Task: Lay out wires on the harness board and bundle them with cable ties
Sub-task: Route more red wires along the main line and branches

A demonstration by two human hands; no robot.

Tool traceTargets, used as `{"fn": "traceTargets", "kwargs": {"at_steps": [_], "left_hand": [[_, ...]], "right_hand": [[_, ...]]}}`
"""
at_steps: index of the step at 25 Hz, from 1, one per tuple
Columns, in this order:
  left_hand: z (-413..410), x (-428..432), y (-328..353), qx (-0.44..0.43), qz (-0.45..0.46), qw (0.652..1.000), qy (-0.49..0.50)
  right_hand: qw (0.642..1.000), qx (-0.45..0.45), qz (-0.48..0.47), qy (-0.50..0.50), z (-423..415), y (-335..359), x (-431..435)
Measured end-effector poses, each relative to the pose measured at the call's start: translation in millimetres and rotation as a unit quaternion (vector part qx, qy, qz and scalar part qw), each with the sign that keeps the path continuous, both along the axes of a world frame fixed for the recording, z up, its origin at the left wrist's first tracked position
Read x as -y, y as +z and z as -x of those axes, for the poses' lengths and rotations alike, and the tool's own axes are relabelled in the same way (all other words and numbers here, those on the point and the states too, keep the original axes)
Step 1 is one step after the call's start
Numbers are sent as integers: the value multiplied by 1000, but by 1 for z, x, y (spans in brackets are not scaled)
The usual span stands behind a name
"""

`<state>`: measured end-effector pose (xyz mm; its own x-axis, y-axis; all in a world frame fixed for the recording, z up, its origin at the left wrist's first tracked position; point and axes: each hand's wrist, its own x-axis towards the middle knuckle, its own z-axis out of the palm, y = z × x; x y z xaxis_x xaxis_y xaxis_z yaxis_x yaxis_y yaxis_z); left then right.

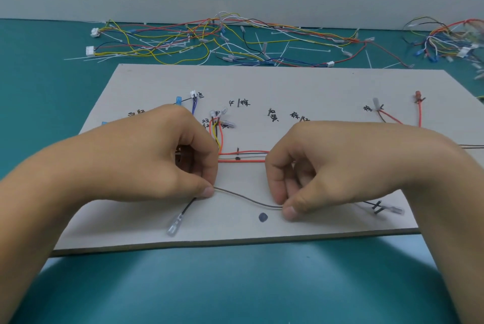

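Observation:
A pale grey harness board [262,82] lies on the teal table, marked with handwritten labels and short pegs. A thin brown wire [246,199] sags over the board's near half. My left hand [167,156] pinches its left part; my right hand [311,166] pinches its right part. Below my left hand the wire's end carries a clear sleeved terminal [174,226]. Red, orange and yellow wires [243,156] run across the board between my hands and rise to clear terminals [220,115]. More wires end at the board's right [387,116].
A tangle of loose coloured wires and white cable ties [209,40] lies beyond the board. Another wire bundle [445,43] sits at the far right. A dark dot [263,217] marks the board near its front edge. A terminal [392,210] lies under my right wrist.

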<state>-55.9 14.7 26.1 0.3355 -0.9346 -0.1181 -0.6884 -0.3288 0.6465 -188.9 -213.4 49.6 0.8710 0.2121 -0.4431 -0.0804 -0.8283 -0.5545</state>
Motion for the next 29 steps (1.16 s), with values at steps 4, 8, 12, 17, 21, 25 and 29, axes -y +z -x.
{"fn": "traceTargets", "kwargs": {"at_steps": [4,8,12,17,21,25,29], "left_hand": [[2,0,0,-2,1,1000,-5],[3,-1,1,4,1,1000,-11],[8,0,2,11,16,1000,-14],[9,-4,6,41,16,999,-9],[7,-6,10,34,-15,999,-2],[6,-7,10,38,9,999,1],[1,-8,9,46,27,999,-2]], "right_hand": [[999,34,5,-7,-1,-1,-9],[998,58,7,-8,-1,-3,-16],[997,73,7,-11,0,-5,-20],[996,88,-9,-8,0,-11,-26],[994,97,-39,-18,-4,-11,-26],[962,201,-125,-135,-13,-5,-12],[914,312,-103,-239,-18,-1,4]]}}
